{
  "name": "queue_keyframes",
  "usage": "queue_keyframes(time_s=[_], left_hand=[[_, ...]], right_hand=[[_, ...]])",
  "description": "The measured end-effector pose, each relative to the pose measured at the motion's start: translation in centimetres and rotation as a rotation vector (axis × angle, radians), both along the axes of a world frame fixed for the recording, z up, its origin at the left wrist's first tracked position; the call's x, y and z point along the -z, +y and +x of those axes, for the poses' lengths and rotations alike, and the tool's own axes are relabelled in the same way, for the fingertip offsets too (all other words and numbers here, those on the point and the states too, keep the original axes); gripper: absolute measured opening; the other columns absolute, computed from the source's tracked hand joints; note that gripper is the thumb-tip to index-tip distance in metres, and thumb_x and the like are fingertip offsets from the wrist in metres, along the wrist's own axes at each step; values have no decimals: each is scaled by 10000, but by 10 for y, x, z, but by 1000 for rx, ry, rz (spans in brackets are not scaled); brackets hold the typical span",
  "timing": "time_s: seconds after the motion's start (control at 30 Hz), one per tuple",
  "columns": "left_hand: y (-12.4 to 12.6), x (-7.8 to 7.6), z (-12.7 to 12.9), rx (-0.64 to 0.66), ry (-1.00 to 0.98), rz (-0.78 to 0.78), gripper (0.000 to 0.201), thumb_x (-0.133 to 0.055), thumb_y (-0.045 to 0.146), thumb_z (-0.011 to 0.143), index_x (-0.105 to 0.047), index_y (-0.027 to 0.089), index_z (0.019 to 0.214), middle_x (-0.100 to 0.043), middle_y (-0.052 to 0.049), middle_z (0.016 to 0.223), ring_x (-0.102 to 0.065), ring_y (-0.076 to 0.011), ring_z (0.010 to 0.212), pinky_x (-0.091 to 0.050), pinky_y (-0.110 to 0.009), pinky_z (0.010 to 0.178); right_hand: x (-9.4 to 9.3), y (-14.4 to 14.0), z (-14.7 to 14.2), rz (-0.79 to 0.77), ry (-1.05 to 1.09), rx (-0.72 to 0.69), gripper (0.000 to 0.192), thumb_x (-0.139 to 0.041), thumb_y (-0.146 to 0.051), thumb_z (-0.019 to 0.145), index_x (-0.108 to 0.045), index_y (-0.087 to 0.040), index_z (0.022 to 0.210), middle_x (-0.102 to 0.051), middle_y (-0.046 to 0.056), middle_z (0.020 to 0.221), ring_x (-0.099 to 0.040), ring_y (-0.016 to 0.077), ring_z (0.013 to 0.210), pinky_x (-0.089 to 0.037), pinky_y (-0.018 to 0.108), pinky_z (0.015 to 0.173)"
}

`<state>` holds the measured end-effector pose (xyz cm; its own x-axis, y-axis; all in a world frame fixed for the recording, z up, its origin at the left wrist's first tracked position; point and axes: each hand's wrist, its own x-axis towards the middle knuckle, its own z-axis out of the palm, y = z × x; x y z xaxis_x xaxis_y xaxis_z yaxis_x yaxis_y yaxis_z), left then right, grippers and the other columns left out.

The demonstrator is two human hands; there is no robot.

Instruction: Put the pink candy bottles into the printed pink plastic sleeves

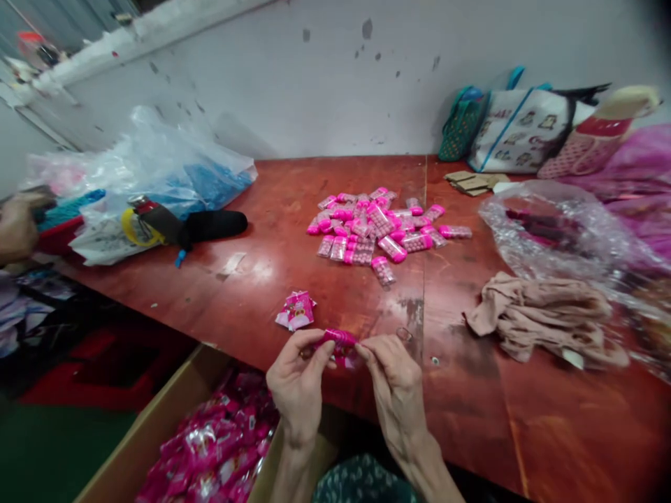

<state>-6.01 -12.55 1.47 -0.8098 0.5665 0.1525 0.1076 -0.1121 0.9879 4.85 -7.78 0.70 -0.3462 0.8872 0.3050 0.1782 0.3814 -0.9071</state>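
Both hands meet over the table's (293, 209) near edge. Left hand (298, 381) and right hand (394, 381) are each pinched on one end of a single pink packet (340, 338), thumb and fingertips closed on it; packet held level between them, just above the table surface.

Left to right:
- Far left edge of view: another person's hand (15, 227), blurred; what it holds cannot be told.
- Left end of table, toward the far edge: clear plastic bag (172, 164) with blue contents, over a white bag (102, 241). Black roll (212, 225) lies against them on the table, with a yellow ring (131, 229) beside it.
- Below the near edge, left of the left hand: cardboard box (152, 426), open, holding many pink wrapped packets (214, 447).
- Just beyond the hands, slightly left: small stack of pink sachets (296, 311), flat on the table.
- Table centre, toward the far edge: loose heap of pink-capped vials (380, 227), well apart from the hands.
- Right of the hands: crumpled beige cloth (539, 318), lying on the table.
- Right end: large clear plastic bag (560, 230), crumpled, contents dark and unclear.
- Far right corner, against the wall (335, 77): tote bags (518, 129), a green one and a white printed one, plus folded cardboard pieces (472, 181) in front.
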Motion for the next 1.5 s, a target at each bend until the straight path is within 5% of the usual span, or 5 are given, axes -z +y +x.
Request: queue_keyframes(time_s=[0.23, 0.5, 0.7, 1.0, 1.5], left_hand=[[-11, 0, -1, -46, 38, -33, 110, -734, 170, 639, -659, 194, 716, -605, 44, 560, -522, -84, 417, -431, -164, 401], [-12, 2, -16, 307, -54, -24, 41, -686, 160, 681, -718, 152, 657, -679, -95, 899, -612, -203, 843, -474, -242, 732], [3, 14, -21, 127, -496, 96, 83, -753, 214, 602, -717, 144, 630, -666, -17, 624, -575, -104, 561, -465, -170, 543], [14, 12, -28, -124, -631, 193, 147, -803, 210, 523, -696, 165, 613, -690, 18, 595, -604, -90, 546, -493, -198, 590], [22, 16, -16, -29, -637, 118, 145, -775, 233, 571, -695, 141, 649, -689, -5, 622, -596, -104, 570, -478, -223, 608]], right_hand=[[1, -7, -1, -29, 18, -33, 197, -478, -198, 893, -646, -184, 791, -632, 38, 755, -544, 181, 737, -430, 295, 696], [-1, 0, 0, -27, -102, -132, 238, -496, -208, 882, -669, -174, 723, -639, 6, 654, -579, 133, 598, -440, 220, 559], [-5, 53, 14, 60, -289, -134, 331, -489, -322, 876, -654, -189, 621, -579, -27, 535, -544, 123, 520, -401, 195, 475], [25, 140, -35, 121, -513, 164, 207, -495, -143, 810, -591, -136, 994, -536, 160, 971, -445, 298, 934, -329, 429, 798], [-5, 23, 38, -252, -61, -252, 351, -633, -159, 780, -572, -276, 1105, -567, 30, 1106, -553, 191, 1022, -456, 324, 863]])
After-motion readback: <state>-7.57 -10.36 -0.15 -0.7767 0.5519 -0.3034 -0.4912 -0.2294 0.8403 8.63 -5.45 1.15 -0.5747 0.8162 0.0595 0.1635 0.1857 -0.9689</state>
